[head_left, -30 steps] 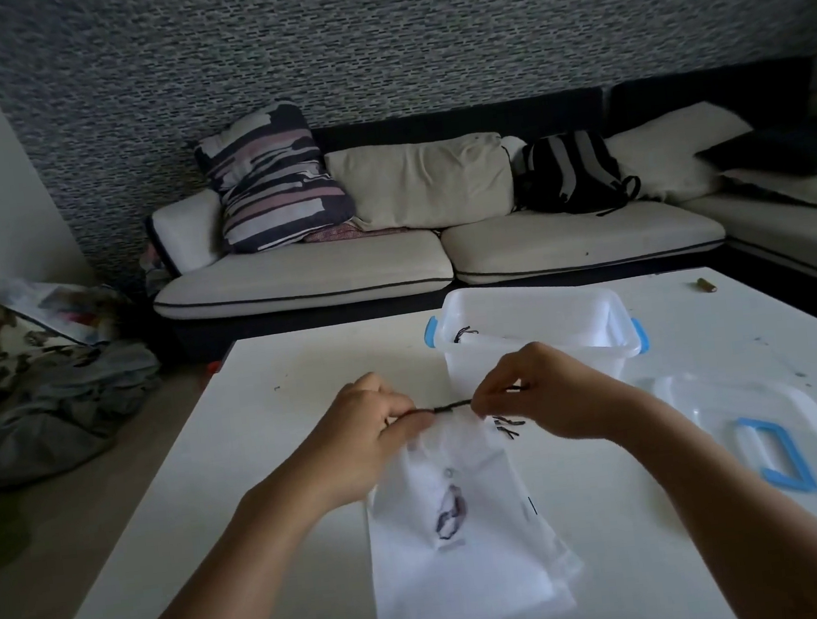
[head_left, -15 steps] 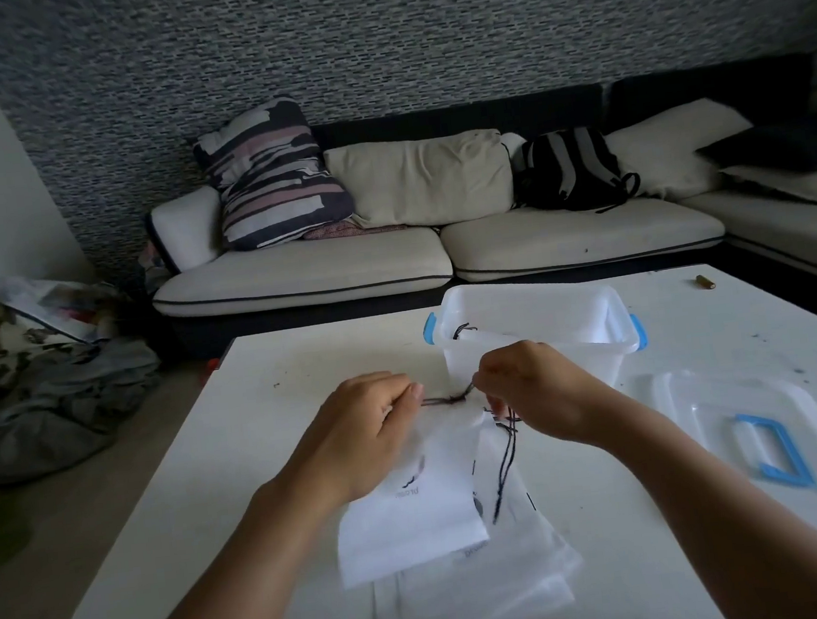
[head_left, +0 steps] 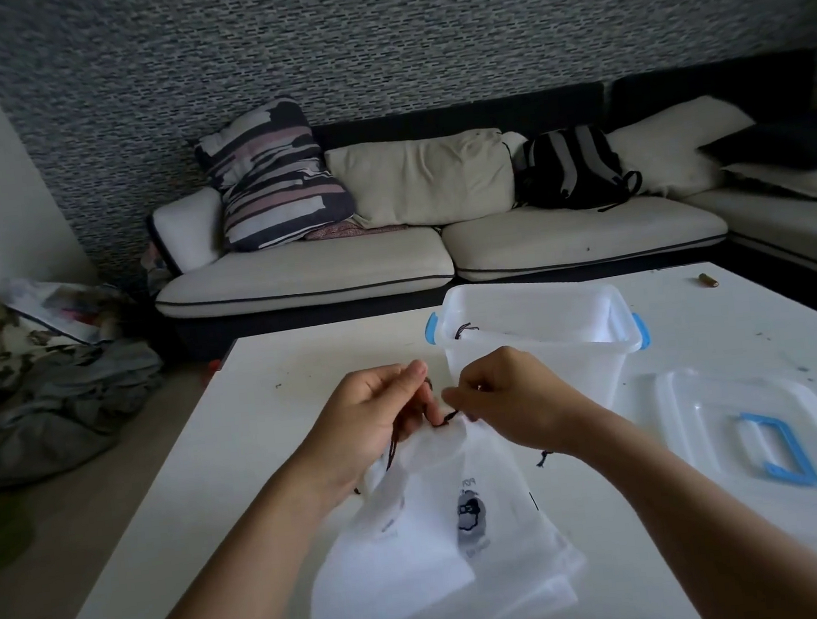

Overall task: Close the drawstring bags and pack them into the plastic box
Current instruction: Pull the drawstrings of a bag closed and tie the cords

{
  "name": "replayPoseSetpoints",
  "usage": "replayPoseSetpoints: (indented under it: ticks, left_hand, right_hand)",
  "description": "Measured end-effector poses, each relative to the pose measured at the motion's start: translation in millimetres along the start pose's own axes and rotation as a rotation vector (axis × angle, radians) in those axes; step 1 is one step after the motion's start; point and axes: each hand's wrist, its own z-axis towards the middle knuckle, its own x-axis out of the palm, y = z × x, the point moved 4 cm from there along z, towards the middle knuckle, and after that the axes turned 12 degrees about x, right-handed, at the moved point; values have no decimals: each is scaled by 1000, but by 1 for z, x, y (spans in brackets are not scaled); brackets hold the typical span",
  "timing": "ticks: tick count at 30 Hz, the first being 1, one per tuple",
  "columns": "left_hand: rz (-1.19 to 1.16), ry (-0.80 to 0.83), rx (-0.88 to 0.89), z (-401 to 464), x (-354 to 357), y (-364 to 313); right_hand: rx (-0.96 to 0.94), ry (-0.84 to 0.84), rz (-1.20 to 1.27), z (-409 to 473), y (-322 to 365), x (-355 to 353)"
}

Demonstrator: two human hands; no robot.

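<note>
A white drawstring bag point(head_left: 447, 502) with a dark printed logo lies on top of a small pile of white bags point(head_left: 526, 584) on the white table point(head_left: 257, 426). My left hand point(head_left: 378, 423) and my right hand point(head_left: 501, 395) meet at the bag's mouth, each pinching the dark drawstring point(head_left: 445, 418). A loose cord end hangs down below the left hand. Just behind the hands stands the clear plastic box point(head_left: 541, 345) with blue latches, open, with a dark cord end showing inside it.
The box's clear lid point(head_left: 763, 438) with a blue handle lies flat on the table at the right. A small brown object point(head_left: 708, 280) sits near the far right table edge. A sofa point(head_left: 441, 255) with cushions and a backpack stands behind the table.
The top bag has turned so its logo faces up again. Both hands have shifted closer together at the bag's mouth, still pinching the cord.
</note>
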Motion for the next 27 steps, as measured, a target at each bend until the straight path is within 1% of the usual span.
replayPoseSetpoints:
  ticks: [2,4,6,9,11,14,17,19,20,21,23,25,27]
  left_hand:
    - [47,9,-11,0,-1,2]
    - [57,48,-20,-1,0,1]
    - [50,85,-33,-2,2,-1]
    - [18,114,-45,-4,6,-4]
    - [34,103,-42,-4,7,-3]
    - [69,32,-32,-3,5,-1]
    - [91,35,-23,-3,6,-3]
    - [78,45,-18,-3,6,-4]
    - [56,50,-15,-3,7,-5]
    - [32,53,-10,-2,7,-6]
    - [-2,45,1,-2,8,-6]
    - [-1,36,7,-1,7,-4]
    - [8,38,10,-1,6,-2]
  right_hand:
    - [-30,-4,75,-3,2,-4]
    - [-65,37,229,-6,5,-12]
    - [-110,91,290,-10,9,-17]
    - [-195,76,197,-16,17,-20]
    - [-222,17,170,-15,17,-20]
    - [-260,-95,162,-14,16,-20]
    - [-298,-141,138,-18,18,-19]
    - [-266,-137,245,-18,16,-20]
    - [-213,-119,334,-16,13,-20]
    - [-149,-85,434,-15,11,-20]
    - [-34,37,596,-12,8,-17]
    - [28,137,644,-12,10,-11]
    - [59,175,664,-11,10,-6]
